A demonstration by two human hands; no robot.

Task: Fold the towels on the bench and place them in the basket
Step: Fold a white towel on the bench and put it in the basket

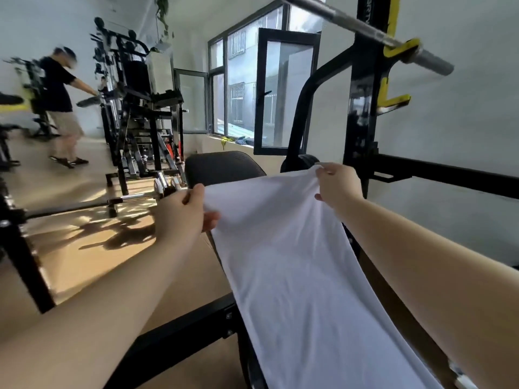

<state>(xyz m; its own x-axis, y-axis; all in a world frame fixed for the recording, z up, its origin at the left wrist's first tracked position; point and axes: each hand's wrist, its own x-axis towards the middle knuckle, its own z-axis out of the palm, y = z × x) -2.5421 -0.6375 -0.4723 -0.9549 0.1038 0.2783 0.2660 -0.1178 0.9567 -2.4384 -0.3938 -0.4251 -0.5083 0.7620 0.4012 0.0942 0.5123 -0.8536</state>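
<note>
Head view: left hand (182,213) and right hand (335,185) each pinch a far corner of the towel (295,262), stretched over the bench (222,165) at 12 o'clock. Mid-fold; next, corners toward the near edge (basket unseen).

rack upright (364,80) | white lettering at top | too cropped to read

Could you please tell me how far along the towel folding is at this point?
Done: nothing that shows; no folded towel and no basket is in view. In hand: the left hand and right hand each pinch a far corner of one white towel, which is held up and spread out unfolded along the bench. Left: folding this towel and placing it in the basket; whether other towels wait cannot be seen.
</note>
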